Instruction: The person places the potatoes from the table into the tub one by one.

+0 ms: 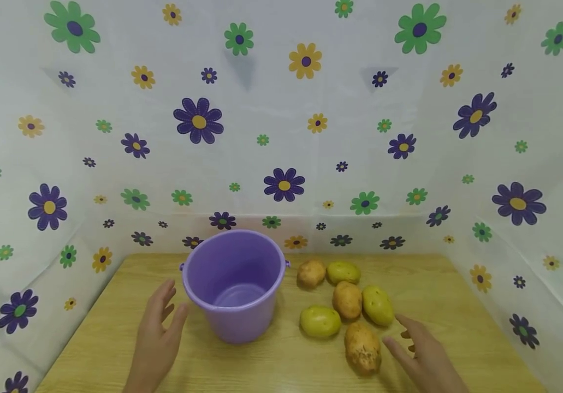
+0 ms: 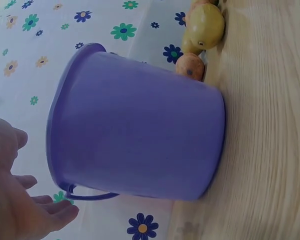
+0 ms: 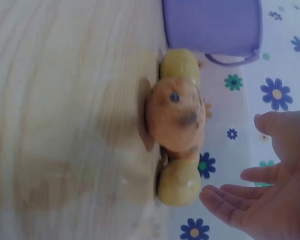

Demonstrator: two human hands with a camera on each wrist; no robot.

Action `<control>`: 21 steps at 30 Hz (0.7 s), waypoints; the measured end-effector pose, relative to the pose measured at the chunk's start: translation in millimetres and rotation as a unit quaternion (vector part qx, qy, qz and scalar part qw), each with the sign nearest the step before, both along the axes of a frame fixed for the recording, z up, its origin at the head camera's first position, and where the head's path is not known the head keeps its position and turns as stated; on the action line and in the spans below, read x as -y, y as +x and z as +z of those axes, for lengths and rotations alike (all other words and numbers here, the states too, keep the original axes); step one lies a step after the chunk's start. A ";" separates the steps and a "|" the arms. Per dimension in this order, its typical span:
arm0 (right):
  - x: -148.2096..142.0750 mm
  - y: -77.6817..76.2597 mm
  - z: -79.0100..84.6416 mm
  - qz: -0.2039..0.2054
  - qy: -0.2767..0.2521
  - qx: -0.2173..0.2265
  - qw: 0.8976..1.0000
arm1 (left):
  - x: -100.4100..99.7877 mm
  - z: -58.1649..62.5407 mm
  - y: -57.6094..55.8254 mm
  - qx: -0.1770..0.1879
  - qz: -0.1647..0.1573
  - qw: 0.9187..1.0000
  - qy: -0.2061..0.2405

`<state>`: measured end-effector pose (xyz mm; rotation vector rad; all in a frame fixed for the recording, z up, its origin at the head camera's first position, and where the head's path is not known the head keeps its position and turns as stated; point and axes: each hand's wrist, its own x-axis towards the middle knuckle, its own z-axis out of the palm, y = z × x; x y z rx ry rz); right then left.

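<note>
A purple bucket stands upright on the table, its inside bare in the head view. To its left is my left hand, fingers loosely spread and apart from the rim; the left wrist view shows the bucket's side and handle. Right of the bucket lie three brown potatoes, the nearest with dark rough marks, and three smooth yellow-green potatoes, one of them at the right. My right hand hovers beside these, holding nothing, its thumb and fingers parted.
The wood-grain table reaches back to a white flowered sheet, which also rises on the left and right. The potatoes lie close together, some touching, a short way from the bucket.
</note>
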<state>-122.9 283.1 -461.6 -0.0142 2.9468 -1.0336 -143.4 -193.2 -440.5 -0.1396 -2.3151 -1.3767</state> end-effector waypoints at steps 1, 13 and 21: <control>2.1 0.2 -0.9 0.001 -0.006 0.000 1.000 | -2.2 1.0 -1.0 0.004 0.001 1.000 0.005; 26.8 0.1 -13.8 -0.033 0.007 0.004 0.999 | -23.8 3.8 -13.4 0.050 0.015 0.996 0.069; 40.0 1.3 -22.3 -0.060 0.007 0.026 0.998 | -30.7 0.7 -16.6 0.047 -0.008 0.994 0.099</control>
